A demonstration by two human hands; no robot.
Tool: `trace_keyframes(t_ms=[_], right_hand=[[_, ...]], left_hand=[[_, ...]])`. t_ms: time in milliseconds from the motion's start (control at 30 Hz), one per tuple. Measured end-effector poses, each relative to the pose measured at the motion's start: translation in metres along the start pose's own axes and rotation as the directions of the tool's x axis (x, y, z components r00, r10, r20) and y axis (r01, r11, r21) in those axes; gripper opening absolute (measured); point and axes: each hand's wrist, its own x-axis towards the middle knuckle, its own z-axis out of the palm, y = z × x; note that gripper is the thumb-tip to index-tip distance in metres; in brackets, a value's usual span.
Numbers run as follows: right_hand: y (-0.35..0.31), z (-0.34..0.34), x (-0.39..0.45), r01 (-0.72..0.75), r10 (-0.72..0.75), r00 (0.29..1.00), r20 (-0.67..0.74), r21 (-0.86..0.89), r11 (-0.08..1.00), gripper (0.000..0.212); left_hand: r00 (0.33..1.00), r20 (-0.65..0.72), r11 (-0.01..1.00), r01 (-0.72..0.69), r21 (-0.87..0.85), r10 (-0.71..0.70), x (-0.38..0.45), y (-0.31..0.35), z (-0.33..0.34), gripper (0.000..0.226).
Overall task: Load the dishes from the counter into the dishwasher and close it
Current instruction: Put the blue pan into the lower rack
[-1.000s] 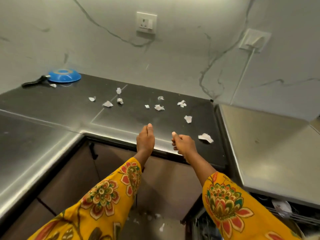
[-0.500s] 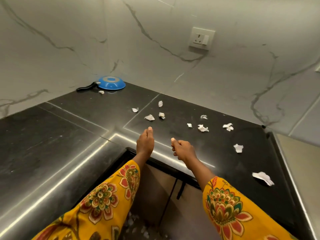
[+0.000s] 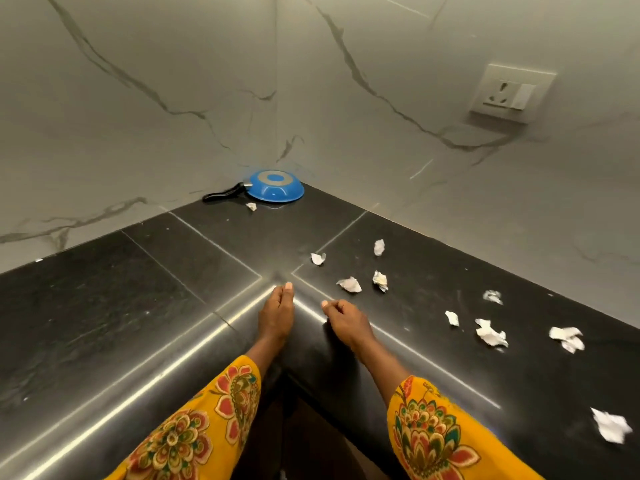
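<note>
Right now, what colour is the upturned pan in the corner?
Blue upturned pan with a grey ring; head view.

Crumpled white paper scraps [image 3: 349, 284] are lying scattered along the right side of the black counter, while a white wall socket [image 3: 512, 93] is sitting on the veined marble wall [image 3: 145, 98] above them.
</note>
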Motion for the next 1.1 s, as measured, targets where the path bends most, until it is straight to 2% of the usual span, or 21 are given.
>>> trace_keyframes(t_ms=[133,300,533,700,867,1100], right_hand=[[-0.011,0.015,0.047,0.158,-0.137,0.981,0.139,-0.151,0.976,0.04],[-0.027,0.025,0.098,0.2,-0.173,0.968,0.184,-0.138,0.97,0.047],[-0.039,0.039,0.149,0.241,-0.229,0.96,0.162,-0.054,0.969,0.048],[-0.047,0.042,0.182,0.235,-0.232,0.959,0.161,0.002,0.972,0.054],[-0.058,0.048,0.218,0.236,-0.236,0.962,0.136,0.018,0.972,0.055],[-0.077,0.056,0.269,0.219,-0.22,0.97,0.102,0.024,0.975,0.055]], left_hand=[[0.998,-0.056,0.999,0.017,-0.045,-0.019,0.036,-0.005,0.008,0.025],[0.992,-0.12,0.994,0.025,-0.105,-0.037,0.078,-0.009,0.012,0.021],[0.98,-0.194,0.98,-0.009,-0.201,-0.031,0.11,-0.006,0.016,0.021],[0.969,-0.248,0.985,-0.024,-0.171,-0.02,0.138,-0.005,0.017,0.02],[0.969,-0.242,0.983,-0.009,-0.186,-0.037,0.177,-0.01,0.016,0.015],[0.973,-0.229,0.995,-0.02,-0.102,-0.004,0.242,-0.001,0.009,0.012]])
